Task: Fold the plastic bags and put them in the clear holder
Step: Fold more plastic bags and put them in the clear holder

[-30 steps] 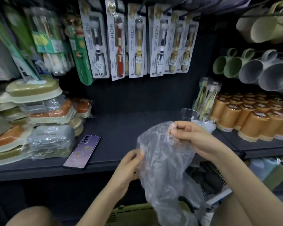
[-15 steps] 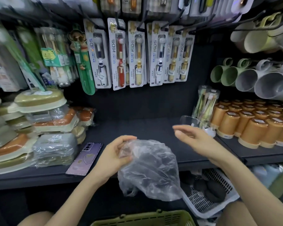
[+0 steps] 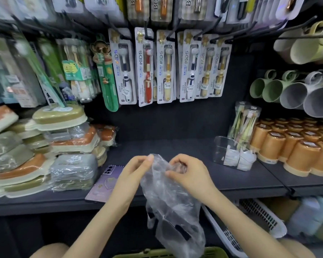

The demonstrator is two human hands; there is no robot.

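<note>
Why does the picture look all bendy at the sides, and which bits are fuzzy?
Head view: the wide-angle lens curves the shelf and tilts the hanging toothbrush packs outward. Head view: the packets at far left are smeared and fuzzy, while the left hand, right hand and plastic bag look fairly sharp. Head view: light glints off the rim of the clear holder.

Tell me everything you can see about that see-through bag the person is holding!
The plastic bag is thin, see-through and very crinkly, with shiny wrinkles all over. It is not folded yet. The left hand pinches its top corner, and the right hand grips the top beside it, fingers curled into the plastic. The rest hangs loose in front of the dark shelf, down to a green basket; whether it touches that, I cannot tell.
</note>
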